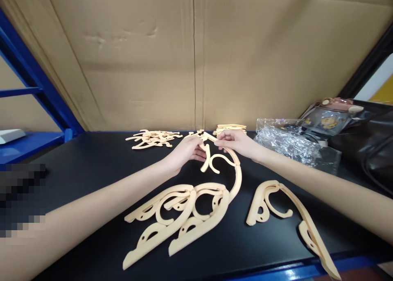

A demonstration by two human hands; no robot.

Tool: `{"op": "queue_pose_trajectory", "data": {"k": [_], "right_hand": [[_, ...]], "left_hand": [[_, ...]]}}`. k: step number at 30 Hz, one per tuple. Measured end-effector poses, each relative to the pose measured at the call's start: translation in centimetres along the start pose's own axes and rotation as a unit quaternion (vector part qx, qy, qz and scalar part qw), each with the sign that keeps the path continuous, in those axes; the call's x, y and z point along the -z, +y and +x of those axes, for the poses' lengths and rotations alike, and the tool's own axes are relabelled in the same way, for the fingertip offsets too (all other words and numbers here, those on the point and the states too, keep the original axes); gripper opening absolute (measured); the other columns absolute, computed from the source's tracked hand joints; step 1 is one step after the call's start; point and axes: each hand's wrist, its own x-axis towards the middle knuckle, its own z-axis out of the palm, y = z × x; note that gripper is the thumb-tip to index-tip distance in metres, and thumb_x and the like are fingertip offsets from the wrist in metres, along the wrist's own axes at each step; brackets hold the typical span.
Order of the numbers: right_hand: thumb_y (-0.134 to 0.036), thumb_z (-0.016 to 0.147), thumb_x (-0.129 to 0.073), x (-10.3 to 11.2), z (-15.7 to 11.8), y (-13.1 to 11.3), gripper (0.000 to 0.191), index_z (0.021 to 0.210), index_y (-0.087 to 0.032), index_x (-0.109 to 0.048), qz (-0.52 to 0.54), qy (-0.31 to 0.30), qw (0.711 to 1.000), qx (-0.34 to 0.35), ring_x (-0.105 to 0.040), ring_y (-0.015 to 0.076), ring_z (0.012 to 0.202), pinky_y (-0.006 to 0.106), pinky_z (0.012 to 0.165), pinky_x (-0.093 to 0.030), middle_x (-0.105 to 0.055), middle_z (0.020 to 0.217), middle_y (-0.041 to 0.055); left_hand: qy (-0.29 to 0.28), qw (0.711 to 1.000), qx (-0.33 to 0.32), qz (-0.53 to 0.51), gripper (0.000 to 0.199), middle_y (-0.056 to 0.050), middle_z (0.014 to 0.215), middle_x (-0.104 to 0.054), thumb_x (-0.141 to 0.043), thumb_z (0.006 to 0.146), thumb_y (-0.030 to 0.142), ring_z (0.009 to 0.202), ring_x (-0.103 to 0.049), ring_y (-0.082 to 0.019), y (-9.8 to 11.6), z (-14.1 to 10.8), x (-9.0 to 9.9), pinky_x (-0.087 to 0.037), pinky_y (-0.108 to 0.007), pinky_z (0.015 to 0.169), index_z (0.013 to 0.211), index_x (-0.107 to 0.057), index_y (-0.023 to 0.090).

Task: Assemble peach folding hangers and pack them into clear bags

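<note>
Both my hands are near the far middle of the black tabletop. My left hand (190, 150) has its fingers curled around a short curved cream piece of a folding hanger (206, 160). My right hand (235, 142) pinches the top of a long curved cream hanger arm (236, 166), just right of the left fingers. A loose-looking hook (216, 160) curves below the right hand, beside that arm. Nearer to me lie folding hangers with hooks (175, 227), two side by side and overlapping. Another hanger (278, 186) lies spread open at the right.
A heap of thin cream hooks (153, 138) lies at the far left. Behind my right hand is a stack of cream hanger arms (230, 127). Crumpled clear plastic bags (285, 143) and a dark bag (365, 137) are on the right. A cardboard wall (138, 68) closes the back.
</note>
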Motion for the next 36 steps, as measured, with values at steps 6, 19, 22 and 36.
{"op": "queue_pose_trajectory", "data": {"k": [6, 19, 22, 36], "right_hand": [[-0.035, 0.098, -0.039, -0.1, 0.5, -1.7, 0.027, 0.102, -0.016, -0.059, -0.472, 0.107, 0.870, 0.098, -0.065, 0.0202, 0.068, 0.028, 0.057, -0.035, -0.070, 0.079, 0.0067], [-0.001, 0.089, -0.034, -0.1, 2.1, -2.9, 0.025, 0.106, -0.007, -0.052, -0.620, 0.070, 0.776, 0.092, -0.067, 0.0274, 0.083, 0.029, 0.058, -0.036, -0.066, 0.094, 0.0212], [-0.002, 0.086, -0.040, -0.4, 2.6, -2.4, 0.024, 0.106, -0.006, -0.052, -0.591, 0.064, 0.800, 0.078, -0.067, 0.0278, 0.083, 0.029, 0.062, -0.039, -0.067, 0.093, 0.0220], [-0.018, 0.092, -0.039, 5.3, 4.4, -2.4, 0.026, 0.075, -0.014, -0.058, -0.143, 0.094, 0.983, -0.073, -0.047, 0.0089, 0.040, 0.022, 0.043, -0.037, -0.054, 0.053, 0.0003]], "left_hand": [[0.029, 0.997, -0.055, 0.041, 0.023, 0.001, 0.056, -0.051, -0.038, 0.085, 0.012, 0.046, -0.048, -0.010, 0.9, 2.3, -0.9, -0.042, -0.017, 0.044, 0.068, -0.051, 0.015], [-0.003, 0.979, -0.127, 0.158, 0.036, 0.001, 0.048, -0.048, -0.035, 0.093, 0.021, 0.040, -0.047, -0.010, 1.5, 5.6, -1.5, -0.039, -0.019, 0.043, 0.060, -0.046, 0.017], [-0.001, 0.968, -0.130, 0.215, 0.039, 0.001, 0.046, -0.045, -0.033, 0.095, 0.021, 0.035, -0.045, -0.010, 1.6, 6.0, -1.6, -0.038, -0.020, 0.043, 0.058, -0.043, 0.018], [0.028, 0.906, -0.145, 0.397, 0.019, -0.003, 0.071, -0.063, -0.057, 0.087, 0.032, 0.060, -0.057, -0.015, 2.0, 8.6, 5.2, -0.043, -0.025, 0.060, 0.085, -0.063, 0.014]]}}
